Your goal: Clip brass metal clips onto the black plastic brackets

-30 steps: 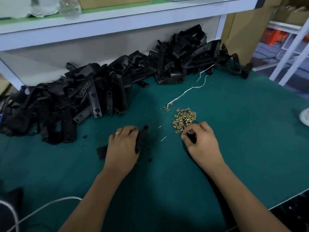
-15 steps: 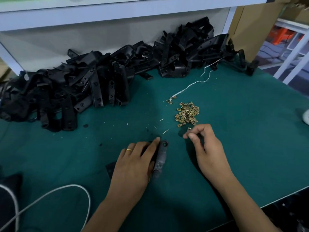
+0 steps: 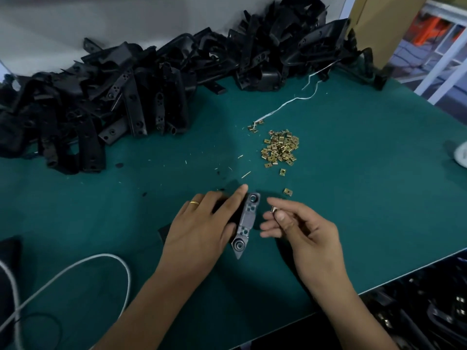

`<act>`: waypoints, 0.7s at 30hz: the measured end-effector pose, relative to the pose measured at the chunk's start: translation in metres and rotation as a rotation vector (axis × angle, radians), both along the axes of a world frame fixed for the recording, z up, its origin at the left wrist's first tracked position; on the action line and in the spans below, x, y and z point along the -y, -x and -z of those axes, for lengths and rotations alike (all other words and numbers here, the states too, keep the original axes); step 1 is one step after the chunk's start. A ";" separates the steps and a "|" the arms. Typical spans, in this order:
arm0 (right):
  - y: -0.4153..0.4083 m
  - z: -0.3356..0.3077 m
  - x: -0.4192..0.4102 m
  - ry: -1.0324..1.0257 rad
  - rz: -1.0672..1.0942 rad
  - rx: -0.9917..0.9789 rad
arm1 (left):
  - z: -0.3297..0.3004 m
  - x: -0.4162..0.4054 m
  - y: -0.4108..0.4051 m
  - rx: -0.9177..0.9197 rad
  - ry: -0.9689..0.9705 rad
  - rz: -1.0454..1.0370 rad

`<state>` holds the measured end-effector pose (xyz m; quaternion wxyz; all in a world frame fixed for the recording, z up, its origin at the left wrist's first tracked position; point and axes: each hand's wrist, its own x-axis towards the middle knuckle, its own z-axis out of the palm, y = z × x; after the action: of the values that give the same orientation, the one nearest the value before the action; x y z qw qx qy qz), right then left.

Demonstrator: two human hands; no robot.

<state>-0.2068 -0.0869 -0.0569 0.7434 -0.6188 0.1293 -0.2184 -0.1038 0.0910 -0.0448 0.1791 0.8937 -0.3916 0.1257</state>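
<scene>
A black plastic bracket [image 3: 247, 222] lies on the green table near the front, its holed face up. My left hand [image 3: 202, 229] rests on its left side, fingers stretched over it and thumb against its lower end. Just right of the bracket, my right hand [image 3: 300, 231] pinches a single brass clip [image 3: 273, 209] between thumb and forefinger. A small heap of brass clips [image 3: 280, 147] lies behind the hands, with two loose clips [image 3: 288, 192] nearer.
A long pile of black brackets [image 3: 131, 97] runs along the back of the table [image 3: 353, 173] under a white shelf. A white string [image 3: 285, 104] trails from it. A white cable [image 3: 75, 269] loops at the front left. The table edge runs diagonally at the right.
My right hand has left the clip heap with one clip and come toward me beside the bracket. My left hand has pulled the bracket nearer and turned its holed face up.
</scene>
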 end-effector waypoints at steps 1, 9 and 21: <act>0.000 0.001 -0.005 -0.015 0.001 -0.005 | 0.000 0.000 0.000 0.000 -0.001 0.005; -0.003 -0.009 -0.006 -0.055 0.007 -0.001 | 0.003 -0.001 -0.001 0.004 -0.011 -0.002; -0.003 -0.006 -0.006 0.023 -0.039 -0.073 | 0.000 0.000 0.001 -0.002 -0.017 0.029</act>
<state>-0.2034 -0.0811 -0.0506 0.7352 -0.6372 0.1419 -0.1826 -0.1049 0.0905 -0.0452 0.1739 0.8896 -0.4052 0.1189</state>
